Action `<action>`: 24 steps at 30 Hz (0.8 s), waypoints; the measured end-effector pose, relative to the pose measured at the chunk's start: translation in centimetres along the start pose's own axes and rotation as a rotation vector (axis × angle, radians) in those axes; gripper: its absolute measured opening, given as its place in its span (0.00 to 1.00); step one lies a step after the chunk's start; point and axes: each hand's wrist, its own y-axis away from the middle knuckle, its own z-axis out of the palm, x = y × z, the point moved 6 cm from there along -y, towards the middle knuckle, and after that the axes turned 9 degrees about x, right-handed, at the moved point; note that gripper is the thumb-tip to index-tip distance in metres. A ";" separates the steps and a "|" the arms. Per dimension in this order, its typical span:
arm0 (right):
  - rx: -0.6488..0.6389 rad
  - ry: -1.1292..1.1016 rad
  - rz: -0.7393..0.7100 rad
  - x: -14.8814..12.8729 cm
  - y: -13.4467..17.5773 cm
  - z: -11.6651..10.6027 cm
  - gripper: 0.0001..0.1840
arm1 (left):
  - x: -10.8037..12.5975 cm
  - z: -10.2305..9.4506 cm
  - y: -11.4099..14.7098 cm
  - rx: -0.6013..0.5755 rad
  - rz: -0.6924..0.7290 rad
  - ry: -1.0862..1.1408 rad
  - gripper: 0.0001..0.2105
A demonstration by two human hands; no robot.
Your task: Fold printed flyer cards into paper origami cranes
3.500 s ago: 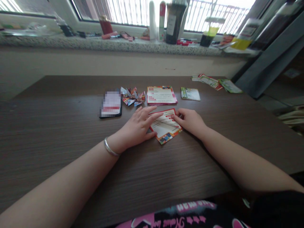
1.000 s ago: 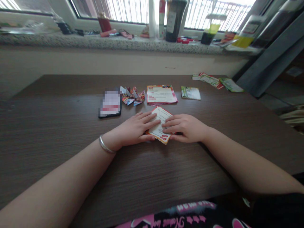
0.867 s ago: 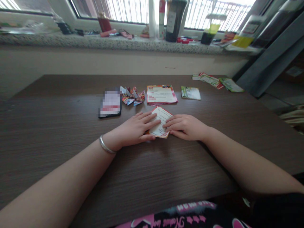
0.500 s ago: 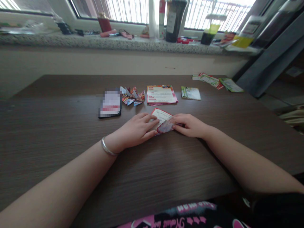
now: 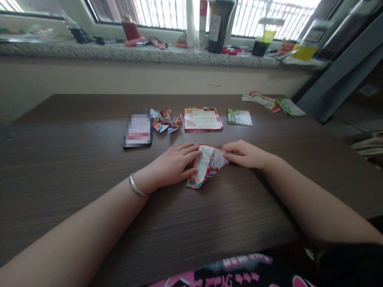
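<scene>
A printed sheet of paper (image 5: 204, 161), partly folded over, lies on the brown table between my hands. Its cream face carries text, and a pale, colourful flap crosses its right side. My left hand (image 5: 181, 161) rests flat with spread fingers on the paper's left edge. At the upper right corner, my right hand (image 5: 243, 154) pinches the flap between thumb and fingers. Just behind are a stack of printed sheets (image 5: 203, 118) and several folded paper pieces (image 5: 166, 120) with pointed ends.
A dark-edged device (image 5: 138, 131) with a blurred screen lies left of the folded pieces. To the right sit a small stack of cards (image 5: 239, 117) and some green and red leaflets (image 5: 289, 107). Bottles and small items line the granite windowsill (image 5: 167, 56) behind the table (image 5: 74, 167).
The paper has turned, its lower left corner now pointing toward me. My right hand has shifted slightly right and away with the flap; the left stays nearly in place.
</scene>
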 end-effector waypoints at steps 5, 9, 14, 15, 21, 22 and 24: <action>-0.044 0.023 0.082 0.3 0.0 0.2 0.14 | 0.7 -0.2 -0.1 -0.022 0.070 0.017 0.21; -0.020 0.145 0.179 0.9 -0.1 0.2 0.11 | 1.3 -0.4 -0.1 -0.038 0.110 0.040 0.19; 0.057 0.312 0.218 1.3 -0.3 0.3 0.10 | 1.3 -0.4 -0.2 -0.030 0.117 0.066 0.19; 0.081 0.328 0.206 1.2 -0.4 0.3 0.09 | 1.3 -0.5 -0.2 -0.026 0.116 0.076 0.19; 0.152 0.372 0.176 0.7 -0.7 0.6 0.08 | 0.9 -0.7 -0.6 -0.015 0.061 0.190 0.14; 0.151 0.371 0.173 0.7 -0.8 0.6 0.07 | 0.8 -0.7 -0.7 -0.010 0.028 0.213 0.13; 0.150 0.371 0.167 0.6 -0.8 0.7 0.07 | 0.5 -0.6 -0.9 0.002 -0.055 0.233 0.13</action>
